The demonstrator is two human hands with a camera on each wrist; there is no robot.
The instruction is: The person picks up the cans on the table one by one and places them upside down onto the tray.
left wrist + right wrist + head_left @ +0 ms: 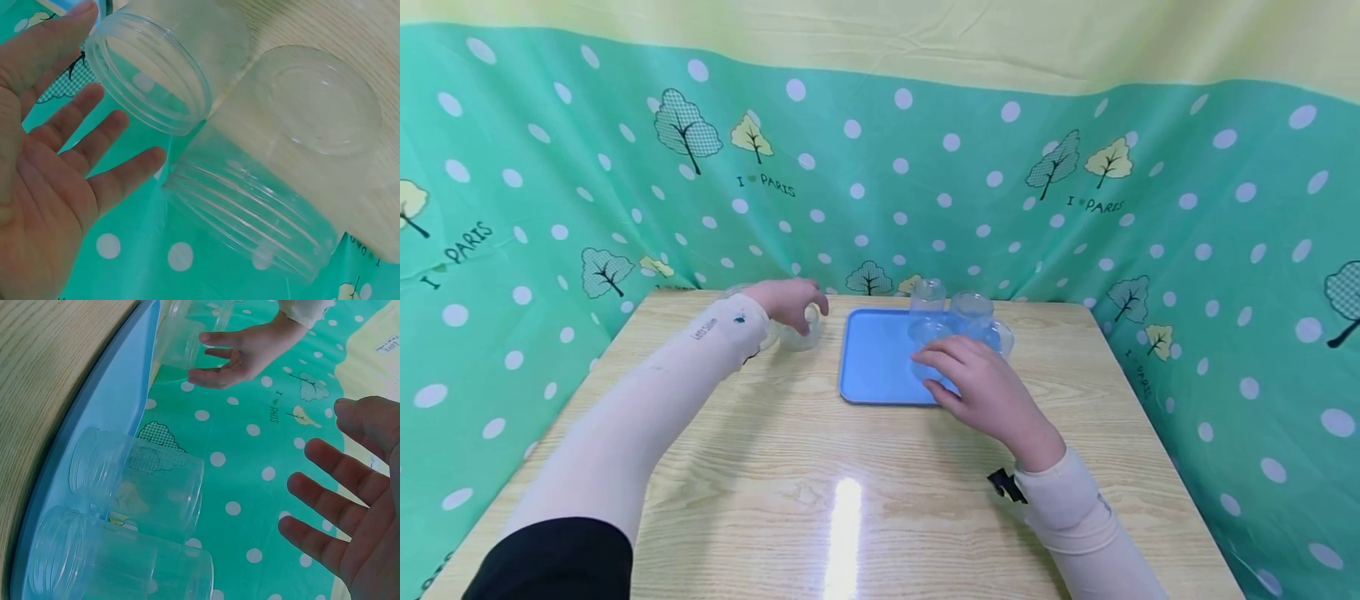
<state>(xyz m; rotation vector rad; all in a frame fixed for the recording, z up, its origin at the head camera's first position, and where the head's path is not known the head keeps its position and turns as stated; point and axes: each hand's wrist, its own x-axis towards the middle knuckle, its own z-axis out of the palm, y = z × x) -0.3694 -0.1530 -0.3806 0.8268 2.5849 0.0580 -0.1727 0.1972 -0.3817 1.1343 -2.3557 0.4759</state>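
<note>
Hovering, fingers apart, the left hand (pixel 788 304) could brush and topple a jar (pixel 169 62); the right hand (pixel 981 387), likewise spread, could knock jars (pixel 928 300) off the tray (pixel 877 358).

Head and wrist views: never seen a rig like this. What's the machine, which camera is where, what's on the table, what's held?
There is no robot here: these are a person's bare hands, with one camera worn on the head and one on each wrist. The wide picture looks forward and down from the head; the other two each show one hand's work up close.

On the wood-grain table lies a blue tray with several clear jars on it. The other jars are left of the tray, by the left hand. The right hand is over the tray's right part.

Neither hand grips anything; whether either touches a jar is hard to tell. A green patterned cloth hangs behind.
</note>
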